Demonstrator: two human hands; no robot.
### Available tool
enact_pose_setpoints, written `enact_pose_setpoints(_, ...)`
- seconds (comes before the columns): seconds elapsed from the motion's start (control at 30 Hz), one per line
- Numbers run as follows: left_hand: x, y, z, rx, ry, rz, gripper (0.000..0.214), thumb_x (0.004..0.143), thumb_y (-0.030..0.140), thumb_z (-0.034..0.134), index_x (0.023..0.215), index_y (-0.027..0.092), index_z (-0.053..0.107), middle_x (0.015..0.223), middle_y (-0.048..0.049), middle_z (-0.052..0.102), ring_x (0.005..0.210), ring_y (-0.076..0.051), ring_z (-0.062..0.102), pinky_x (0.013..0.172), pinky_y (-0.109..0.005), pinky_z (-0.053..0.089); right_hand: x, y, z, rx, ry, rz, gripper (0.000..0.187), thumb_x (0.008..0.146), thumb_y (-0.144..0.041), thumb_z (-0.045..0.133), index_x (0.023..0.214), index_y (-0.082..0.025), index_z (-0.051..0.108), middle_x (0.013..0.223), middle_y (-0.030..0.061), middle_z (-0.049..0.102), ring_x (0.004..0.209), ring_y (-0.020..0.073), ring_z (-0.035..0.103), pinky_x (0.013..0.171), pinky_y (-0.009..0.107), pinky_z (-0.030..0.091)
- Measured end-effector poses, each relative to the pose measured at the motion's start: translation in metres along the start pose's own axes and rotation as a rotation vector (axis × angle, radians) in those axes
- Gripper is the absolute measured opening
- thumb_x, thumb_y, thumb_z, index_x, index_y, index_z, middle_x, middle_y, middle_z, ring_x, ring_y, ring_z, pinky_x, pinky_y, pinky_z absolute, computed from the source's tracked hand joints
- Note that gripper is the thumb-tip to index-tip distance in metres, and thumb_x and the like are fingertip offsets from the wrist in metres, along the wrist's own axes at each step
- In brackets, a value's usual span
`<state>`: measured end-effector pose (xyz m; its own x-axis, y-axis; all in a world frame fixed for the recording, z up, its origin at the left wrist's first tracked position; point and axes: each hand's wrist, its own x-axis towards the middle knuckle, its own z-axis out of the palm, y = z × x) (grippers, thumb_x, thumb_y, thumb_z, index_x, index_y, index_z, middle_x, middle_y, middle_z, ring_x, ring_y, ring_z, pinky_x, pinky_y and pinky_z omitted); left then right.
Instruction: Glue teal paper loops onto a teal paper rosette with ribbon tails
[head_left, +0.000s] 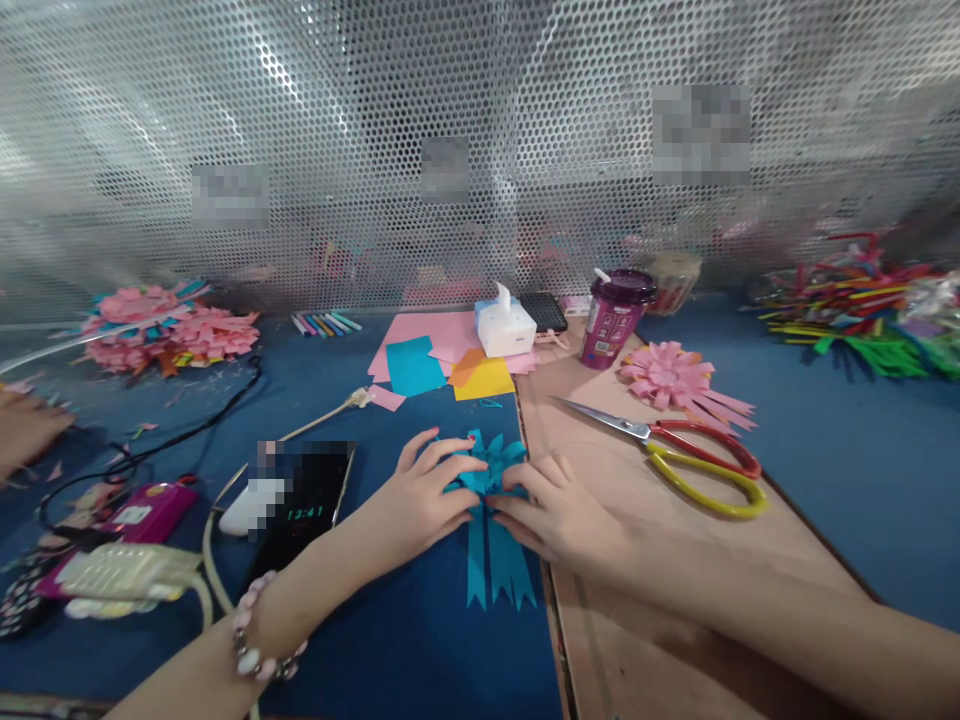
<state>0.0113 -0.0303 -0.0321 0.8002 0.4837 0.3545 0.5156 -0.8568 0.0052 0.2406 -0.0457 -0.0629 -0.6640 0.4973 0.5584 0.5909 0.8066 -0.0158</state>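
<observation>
Past bracelet (247, 655), touching blue flower (491, 480) with parted fingers, left hand (435, 495) and right hand (562, 510), pinch unclear, with tails (477, 570) notched, petals (495, 443) perhaps unfinished.

This looks like a craft workshop — blue paper flower (495, 478), layered pink paper flower (667, 375), red-and-yellow-handled steel scissors (649, 433), perforated silver metal wall (480, 80).

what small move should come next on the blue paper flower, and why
I'd probably ease its petals outward with the right hand while the left hand steadies the blue paper flower: both hands are already on it, some petals curl upward between them, and the notched tails already hang spread toward the wearer.
</observation>
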Motion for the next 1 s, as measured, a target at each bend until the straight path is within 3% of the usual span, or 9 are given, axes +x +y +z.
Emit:
enact_pose_setpoints(0.27, 0.0, 0.002, 0.0, 0.004, 0.046, 0.035, 0.012, 0.09, 0.022, 0.054, 0.086, 0.023, 0.066, 0.117, -0.001, 0.062, 0.125, -0.022, 0.041, 0.11, -0.051, 0.019, 0.0, 0.0, 0.002, -0.007, 0.012, 0.015, 0.014, 0.091, -0.025, 0.053, 0.095, -0.021, 0.066, 0.092, 0.0066, 0.06, 0.086, 0.0191, 0.046, 0.07, 0.032, 0.034)
enact_pose_setpoints(0.53, 0.002, 0.003, -0.01, 0.032, 0.027, 0.024, 0.014, 0.09, 0.024, 0.054, 0.084, 0.021, 0.067, 0.117, -0.0014, 0.063, 0.125, -0.022, 0.041, 0.112, -0.05, 0.017, -0.001, 0.001, 0.001, -0.006, 0.014, 0.005, 0.013, 0.09, -0.023, 0.054, 0.096, -0.021, 0.066, 0.09, 0.0063, 0.059, 0.084, 0.0193, 0.046, 0.069, 0.032, 0.033)
enact_pose_setpoints(1.0, 0.001, 0.004, -0.008, 0.08, 0.003, 0.021, 0.013, 0.091, 0.021, 0.052, 0.084, 0.021, 0.064, 0.119, -0.0016, 0.062, 0.125, -0.023, 0.042, 0.11, -0.052, 0.017, 0.0, 0.0, -0.001, -0.015, 0.012, 0.0, 0.011, 0.089, -0.021, 0.054, 0.092, -0.021, 0.065, 0.09, 0.0057, 0.059, 0.087, 0.02, 0.045, 0.07, 0.032, 0.032)
